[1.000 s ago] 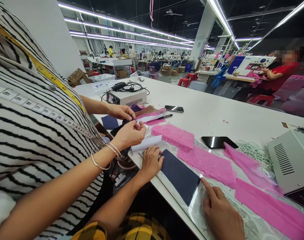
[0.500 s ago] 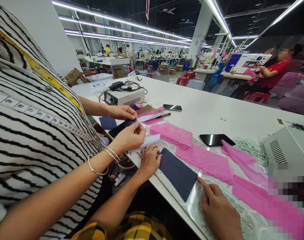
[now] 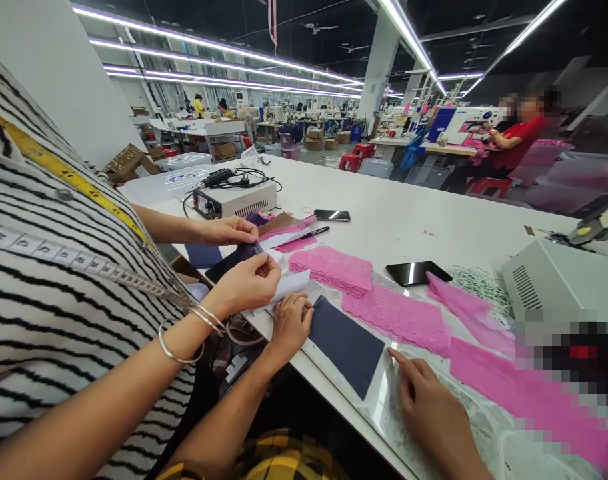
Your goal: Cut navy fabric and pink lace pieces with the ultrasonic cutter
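Navy fabric piece (image 3: 345, 343) lies flat near the front edge of the long white table (image 3: 409, 220), on a clear plastic sheet (image 3: 384, 407), between the person's two hands. Left hand (image 3: 289, 323) rests palm-down on its left end, fingers together and flat, pressing, not pinching. Right hand (image 3: 431, 410) lies flat on the plastic sheet just right of the fabric's lower corner, forefinger stretched toward that corner; nothing clamped in it.

Co-worker in a striped top (image 3: 59, 300) stands close at left, yellow tape measure (image 3: 74, 177) draped over the shoulder. The co-worker's near hand (image 3: 247, 283), bangles on the wrist, pinches a white paper strip (image 3: 289, 287) just above the person's left hand; the far hand (image 3: 229, 231) rests on dark and pink scraps.

Pink lace pieces (image 3: 391, 317) lie in a row just behind the navy piece. Grey vented box (image 3: 549, 277) at far right. Smaller control box (image 3: 234, 199) with black cable at the table's far left. Dark phone (image 3: 418, 272) lies behind the lace, a second phone (image 3: 332, 215) farther back, a black pen (image 3: 315, 232) beside it.
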`<state>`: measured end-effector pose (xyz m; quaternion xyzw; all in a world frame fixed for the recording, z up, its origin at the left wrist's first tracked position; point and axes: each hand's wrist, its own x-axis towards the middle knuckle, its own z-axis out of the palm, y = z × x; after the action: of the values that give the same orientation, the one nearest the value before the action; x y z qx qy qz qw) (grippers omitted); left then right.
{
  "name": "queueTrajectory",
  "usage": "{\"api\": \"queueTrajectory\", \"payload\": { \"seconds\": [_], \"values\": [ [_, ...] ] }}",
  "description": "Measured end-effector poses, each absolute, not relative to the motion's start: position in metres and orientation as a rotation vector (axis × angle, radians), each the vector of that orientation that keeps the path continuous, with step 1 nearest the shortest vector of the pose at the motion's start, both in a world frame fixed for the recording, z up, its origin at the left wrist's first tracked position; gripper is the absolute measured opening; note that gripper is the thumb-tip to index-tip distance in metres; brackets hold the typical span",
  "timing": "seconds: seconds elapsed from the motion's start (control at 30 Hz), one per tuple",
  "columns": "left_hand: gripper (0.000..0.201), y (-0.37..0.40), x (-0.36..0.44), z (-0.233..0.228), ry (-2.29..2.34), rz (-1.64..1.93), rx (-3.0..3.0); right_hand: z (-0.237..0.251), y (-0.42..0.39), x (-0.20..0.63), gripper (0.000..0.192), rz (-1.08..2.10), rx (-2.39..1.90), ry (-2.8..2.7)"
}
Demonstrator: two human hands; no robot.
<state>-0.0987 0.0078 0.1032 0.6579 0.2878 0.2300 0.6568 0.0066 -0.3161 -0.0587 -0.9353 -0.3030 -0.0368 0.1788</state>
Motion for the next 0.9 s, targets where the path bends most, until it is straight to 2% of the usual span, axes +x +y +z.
{"api": "queueTrajectory", "payload": {
  "seconds": [0.17, 0.27, 0.33, 0.37, 0.53, 0.9],
  "values": [
    [0.039, 0.012, -0.098, 0.121, 0.588, 0.267, 1.04, -0.023, -0.283, 0.013, 0.045, 0.057, -2.269, -0.842],
    [0.04, 0.011, -0.097, 0.116, 0.572, 0.14, 0.684, -0.002, -0.241, 0.022, 0.061, 0.193, -2.112, -0.984],
    [0.042, 0.014, -0.098, 0.114, 0.541, 0.106, 0.645, 0.006, -0.214, 0.031, 0.073, 0.275, -2.059, -1.048],
    [0.043, 0.015, -0.098, 0.114, 0.521, 0.105, 0.666, 0.008, -0.203, 0.036, 0.072, 0.324, -2.043, -1.071],
    [0.042, 0.019, -0.098, 0.114, 0.42, 0.145, 0.719, 0.018, -0.181, 0.051, 0.029, 0.486, -1.991, -1.082],
    [0.05, 0.01, -0.103, 0.127, 0.487, 0.107, 0.585, 0.08, -0.235, 0.034, 0.025, 0.356, -1.917, -0.585]
  ]
}}
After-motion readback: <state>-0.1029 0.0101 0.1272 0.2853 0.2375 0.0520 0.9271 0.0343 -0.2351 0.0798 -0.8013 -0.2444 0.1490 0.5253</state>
